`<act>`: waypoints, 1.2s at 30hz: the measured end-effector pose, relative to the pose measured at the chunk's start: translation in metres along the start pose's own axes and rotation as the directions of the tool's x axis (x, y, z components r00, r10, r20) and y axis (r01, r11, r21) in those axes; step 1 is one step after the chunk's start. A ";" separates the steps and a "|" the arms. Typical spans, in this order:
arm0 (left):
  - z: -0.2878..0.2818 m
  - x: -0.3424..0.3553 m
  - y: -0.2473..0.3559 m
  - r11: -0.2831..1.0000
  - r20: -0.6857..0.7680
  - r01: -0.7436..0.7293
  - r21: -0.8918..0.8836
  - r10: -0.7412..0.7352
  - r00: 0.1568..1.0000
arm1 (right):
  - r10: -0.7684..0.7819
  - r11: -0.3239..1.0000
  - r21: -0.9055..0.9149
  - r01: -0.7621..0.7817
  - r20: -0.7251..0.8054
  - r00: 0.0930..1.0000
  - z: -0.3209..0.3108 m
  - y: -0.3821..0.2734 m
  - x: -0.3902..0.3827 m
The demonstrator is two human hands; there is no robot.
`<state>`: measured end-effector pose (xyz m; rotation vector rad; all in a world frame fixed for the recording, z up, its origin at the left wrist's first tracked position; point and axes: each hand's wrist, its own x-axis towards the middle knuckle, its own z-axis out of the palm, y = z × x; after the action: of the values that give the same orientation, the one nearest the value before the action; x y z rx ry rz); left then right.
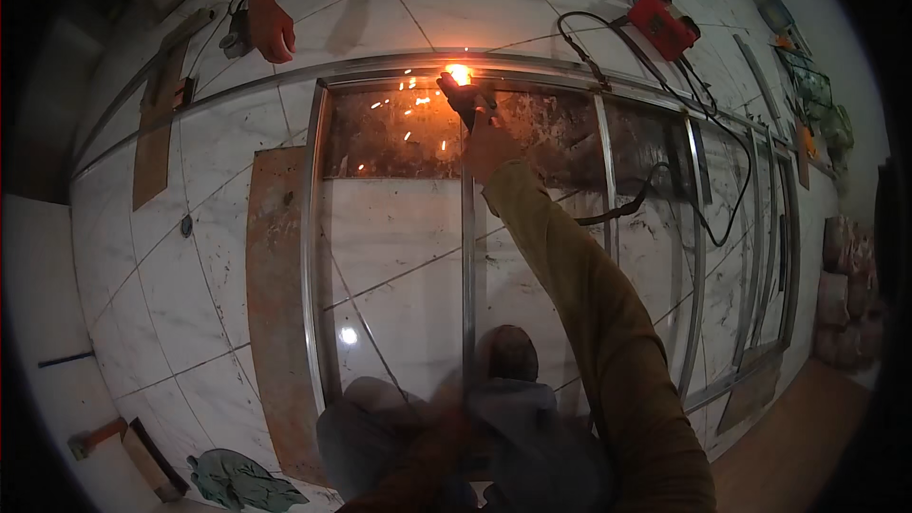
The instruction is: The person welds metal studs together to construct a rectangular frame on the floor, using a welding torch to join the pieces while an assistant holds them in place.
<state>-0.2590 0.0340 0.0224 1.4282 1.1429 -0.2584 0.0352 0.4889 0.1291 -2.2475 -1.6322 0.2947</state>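
Observation:
My right hand [490, 144], at the end of an olive sleeve, is closed around a dark welding electrode holder [458, 97]. A bright orange arc [459, 73] burns at its tip, against the far rail of a metal frame [380, 65]. Sparks fall to the left of it, over a rusty dark metal sheet [375, 138] lying under the far part of the frame. The glare hides the electrode and the joint. My left hand [450, 410] is low between my knees, by the near end of a middle bar [468, 275]; shadow hides its fingers.
A co-worker's bare hand [273, 33] hangs beyond the frame at left, near an angle grinder [236, 38]. A red welding machine [662, 27] stands far right, its black cable [731, 214] looping over the frame. A hammer [98, 437] and green cloth [237, 480] lie near left.

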 end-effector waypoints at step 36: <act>-0.011 -0.002 0.013 0.999 0.049 -0.005 -0.034 0.007 0.999 | 0.062 0.998 -0.014 -0.061 0.089 0.994 -0.011 0.008 -0.002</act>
<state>-0.2558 0.0454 0.0347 1.3887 1.0982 -0.2672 0.0462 0.4833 0.1361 -2.3266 -1.6145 0.4086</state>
